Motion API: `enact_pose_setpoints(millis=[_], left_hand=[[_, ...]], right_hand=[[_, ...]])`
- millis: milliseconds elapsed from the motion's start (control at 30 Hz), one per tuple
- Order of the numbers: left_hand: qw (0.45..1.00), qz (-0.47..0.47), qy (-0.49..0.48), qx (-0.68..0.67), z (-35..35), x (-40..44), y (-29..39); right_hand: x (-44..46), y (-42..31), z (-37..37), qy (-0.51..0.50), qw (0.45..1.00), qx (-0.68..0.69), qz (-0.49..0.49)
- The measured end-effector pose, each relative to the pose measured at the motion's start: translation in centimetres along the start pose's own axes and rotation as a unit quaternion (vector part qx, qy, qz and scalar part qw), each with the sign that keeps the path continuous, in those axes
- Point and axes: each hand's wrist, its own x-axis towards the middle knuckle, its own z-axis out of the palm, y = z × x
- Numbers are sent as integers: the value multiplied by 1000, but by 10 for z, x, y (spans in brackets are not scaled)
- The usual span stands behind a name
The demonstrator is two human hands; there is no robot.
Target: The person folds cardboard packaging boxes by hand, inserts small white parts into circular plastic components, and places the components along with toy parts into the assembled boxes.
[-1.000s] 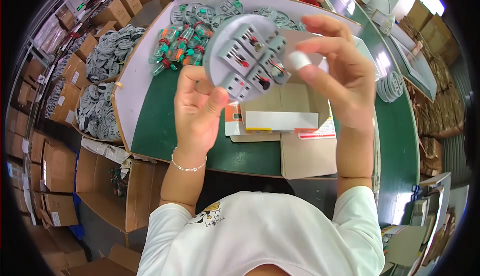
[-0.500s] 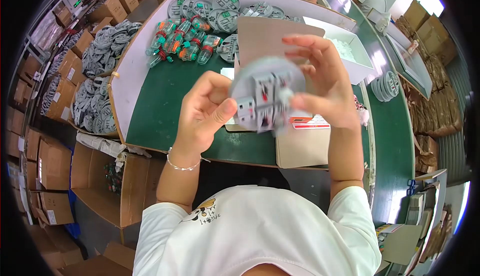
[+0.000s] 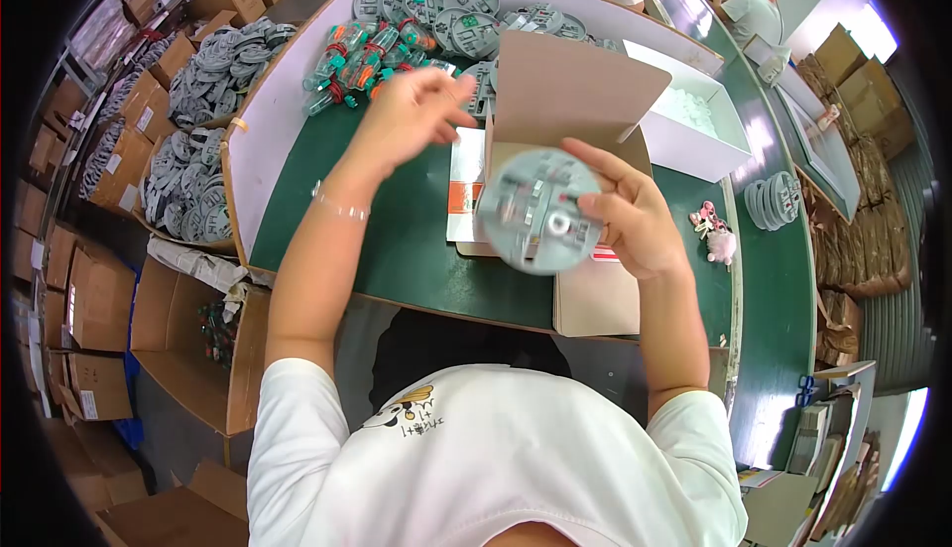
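My right hand point(image 3: 637, 212) grips the right edge of a round grey plastic tray point(image 3: 524, 235) with small parts set in it, thumb on its face. The tray is tilted towards me and slightly blurred, in front of an open cardboard box point(image 3: 580, 76) with its lid raised. My left hand point(image 3: 415, 116) is off the tray, up and to the left, its fingers loosely bent and apart with nothing visible in them. Just beyond that hand lies a heap of clear bottle-shaped pieces with green and orange parts point(image 3: 359, 56). The tray hides part of the box.
More round grey trays point(image 3: 466, 31) lie at the back of the green table point(image 3: 416, 284). A white box point(image 3: 729, 140) with small pale pieces stands right, near a pink plush charm point(image 3: 719, 240). Flat cardboard point(image 3: 595, 304) lies in front. Cartons point(image 3: 188, 349) stand left. Two people sit beyond.
My left hand has let go of the round tray and moved up and left towards the clear pieces. My right hand now holds the tray alone, slightly lower.
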Motion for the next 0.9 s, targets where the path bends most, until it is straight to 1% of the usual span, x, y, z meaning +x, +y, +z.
enact_pose_setpoints(millis=[33,67,100,133,167,200,233,267,333,367,400,433,467,500,533,567,600,633,700,767,800,867,900], left_hand=[[994,14,66,83,-9,20,-25],[994,13,64,81,-15,34,-51],[949,94,109,281,-20,47,-78],[855,171,147,467,-18,53,-93],[856,173,143,466,-14,59,-108],[833,185,153,498,-10,61,-117],[809,197,162,530,-5,63,-125],[783,209,171,560,0,65,-132],[777,216,171,567,2,75,-148],[768,220,177,575,0,81,-154],[759,224,184,584,0,83,-153],[759,225,183,583,-2,82,-152],[783,232,188,546,-4,77,-139],[804,239,192,510,-8,71,-126],[824,245,194,473,-11,64,-112],[824,246,190,474,-13,52,-92],[861,197,248,398,-14,35,-68],[887,145,303,317,-15,19,-46],[889,171,375,200,-15,-10,-17],[875,266,403,42,-2,-33,3],[876,267,400,41,9,-43,13],[853,367,370,19,35,-57,27],[848,402,337,79,48,-60,29]], right_hand=[[-1,6,0,48,995,86,-12],[0,12,0,96,980,171,-23],[2,18,0,98,980,171,-23],[6,26,1,124,980,148,-39],[11,33,2,150,979,124,-54],[15,39,3,177,977,100,-68],[19,45,5,182,976,102,-66],[25,49,8,196,977,54,-67],[35,57,8,219,972,-43,-71],[37,62,4,221,972,-44,-71],[40,67,-1,217,960,-162,-76],[42,73,-5,210,934,-277,-80],[43,72,-5,200,896,-389,-82],[43,68,-5,202,896,-388,-82],[42,63,-5,191,882,-427,-57],[39,56,-3,180,867,-464,-31],[38,54,-3,169,850,-500,-5],[38,55,-4,173,851,-496,-4],[41,60,-6,156,857,-491,-30],[36,61,-7,152,859,-488,-41],[30,59,-7,195,834,-499,-135],[19,52,-5,267,754,-506,-321],[10,46,-4,266,755,-508,-320]])
